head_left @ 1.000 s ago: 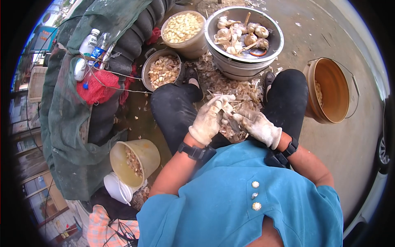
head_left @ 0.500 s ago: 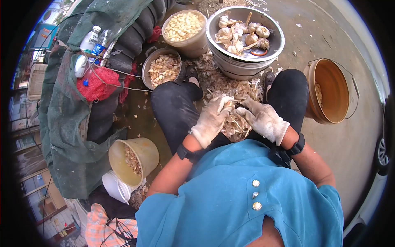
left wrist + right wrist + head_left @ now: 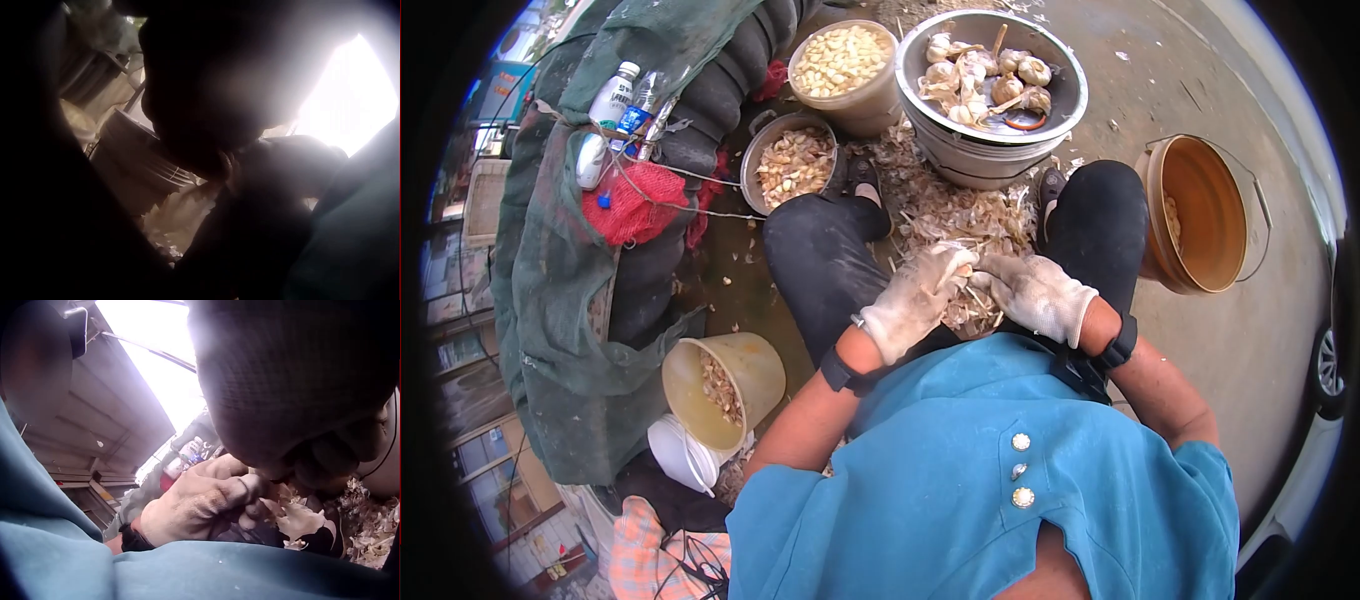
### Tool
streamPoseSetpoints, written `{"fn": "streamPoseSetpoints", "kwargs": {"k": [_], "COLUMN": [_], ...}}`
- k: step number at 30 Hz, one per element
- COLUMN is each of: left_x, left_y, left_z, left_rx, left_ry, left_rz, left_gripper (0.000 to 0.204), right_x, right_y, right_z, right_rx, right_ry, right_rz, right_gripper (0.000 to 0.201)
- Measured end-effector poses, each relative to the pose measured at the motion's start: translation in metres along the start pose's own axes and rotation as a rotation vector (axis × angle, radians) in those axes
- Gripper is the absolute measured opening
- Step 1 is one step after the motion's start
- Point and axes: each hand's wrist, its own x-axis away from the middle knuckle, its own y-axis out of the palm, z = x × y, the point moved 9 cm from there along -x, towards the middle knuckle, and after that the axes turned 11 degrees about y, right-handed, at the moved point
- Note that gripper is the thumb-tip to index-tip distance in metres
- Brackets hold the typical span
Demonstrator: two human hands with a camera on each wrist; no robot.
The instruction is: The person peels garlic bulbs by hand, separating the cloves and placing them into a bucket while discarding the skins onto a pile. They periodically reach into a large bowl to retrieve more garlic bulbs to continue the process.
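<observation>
Both hands wear pale work gloves and meet over the lap. My left hand [image 3: 920,295] has its fingers curled around a piece of garlic [image 3: 966,270], mostly hidden by the gloves. Close against it, my right hand [image 3: 1040,297] pinches at the same garlic with bent fingers. In the right wrist view, loose papery garlic skin [image 3: 301,520] sticks out beside the left hand's fingers. The left wrist view is dark, with skin [image 3: 178,215] showing below the hands. Beyond the knees, whole garlic bulbs [image 3: 972,75] lie in a metal basin [image 3: 1068,115] on a bucket.
Peeled cloves fill a tub [image 3: 870,115]; unpeeled cloves fill a pot [image 3: 750,180]. Garlic skins [image 3: 960,210] cover the ground between the feet. A brown bucket [image 3: 1215,220] lies tipped at right, a cream bucket [image 3: 755,370] at left. Bottles [image 3: 613,97] rest on green netting [image 3: 550,330].
The hands have drawn together again after parting slightly half a second ago. The right hand has turned so its back faces up more. The containers stay put.
</observation>
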Motion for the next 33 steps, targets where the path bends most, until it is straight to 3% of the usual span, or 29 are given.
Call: {"fn": "streamPoseSetpoints", "kwargs": {"k": [4,6,8,10,14,17,20,22,23,25,26,28,29,31,32,33], "left_x": [0.009,0.017,0.015,0.02,0.02,0.02,0.022,0.02,0.019,0.012,0.012,0.006,0.008,0.006,0.007,0.004], "left_y": [0.001,0.003,-0.003,0.008,0.013,0.006,0.006,0.001,0.0,-0.008,-0.005,-0.015,-0.013,-0.007,-0.007,-0.006], "left_z": [-0.016,-0.03,-0.024,-0.026,-0.03,-0.034,-0.036,-0.037,-0.036,-0.022,-0.026,0.005,0.004,-0.009,-0.012,-0.004], "left_rx": [0.268,0.583,0.576,1.08,1.146,1.078,0.939,0.684,0.684,0.263,0.263,-0.071,-0.072,0.095,0.095,-0.021], "left_ry": [-0.086,-0.263,-0.208,-0.418,-0.429,-0.405,-0.399,-0.359,-0.359,-0.245,-0.246,0.179,0.178,-0.049,-0.049,0.07], "left_rz": [0.033,0.129,0.132,0.231,0.222,0.28,0.27,0.236,0.236,0.078,0.078,0.161,0.162,0.081,0.081,0.034], "left_gripper": [0.036,0.038,0.04,0.043,0.043,0.039,0.033,0.031,0.031,0.027,0.027,0.023,0.023,0.022,0.022,0.023], "right_x": [-0.002,-0.006,-0.006,-0.004,0.001,0.0,0.0,0.005,0.004,0.005,0.005,0.003,0.002,0.005,0.006,0.007], "right_y": [0.002,0.006,0.005,0.008,0.024,0.014,0.001,-0.016,-0.016,-0.014,-0.013,-0.006,-0.004,-0.005,-0.004,-0.005], "right_z": [0.004,0.011,0.008,0.008,0.01,0.006,0.006,-0.008,-0.009,-0.011,-0.013,-0.009,-0.007,-0.011,-0.012,-0.012], "right_rx": [-0.032,-0.088,-0.064,-0.038,-0.041,-0.132,0.033,0.046,0.098,0.106,0.115,0.111,0.108,0.106,0.104,0.103], "right_ry": [-0.028,-0.006,0.029,0.066,0.032,0.031,0.077,-0.006,0.026,-0.004,-0.035,-0.037,-0.038,-0.033,-0.027,-0.026], "right_rz": [0.007,0.031,-0.002,-0.035,-0.102,-0.105,-0.037,0.123,0.11,0.128,0.146,0.129,0.114,0.087,0.059,0.059], "right_gripper": [0.035,0.037,0.039,0.04,0.042,0.038,0.033,0.034,0.034,0.033,0.032,0.031,0.03,0.03,0.03,0.03]}}
